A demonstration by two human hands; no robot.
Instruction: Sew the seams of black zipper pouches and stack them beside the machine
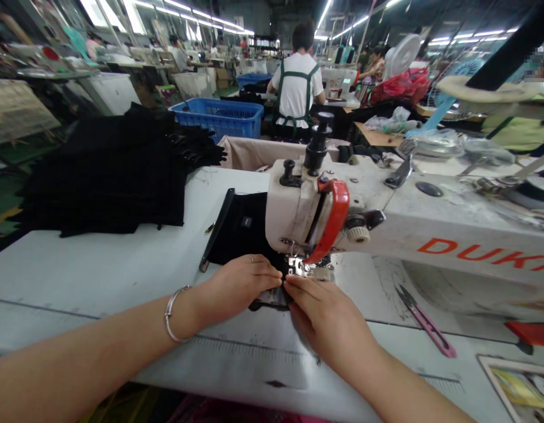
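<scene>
Where the needle area is, the black fabric piece (254, 205) sits under the presser foot (298, 267), mostly left of and beyond it, small label (246, 222) facing up. Dark strip (218, 229) lies along its left edge, on the tabletop (122, 270).

Left hand (241, 285) is palm down at the near-left of the foot; right hand (325, 311) comes in from near right. Fingertips nearly meet, probably to keep the cloth flat and lined up close to the foot. Fingers extended, bunched, no fist; can't tell if either hand pinches cloth, thumbs unclear. Forearms angle inward, wrists low.

Sewing machine (386, 205) fills the right side. Pink-handled thread snips (430, 329) lie right of the right hand, likely for easy reach. Black fabric stack (108, 170) at far left, probably parked off the working area. Beyond: blue crate (221, 120), a person in a white shirt (301, 82), back turned.
</scene>
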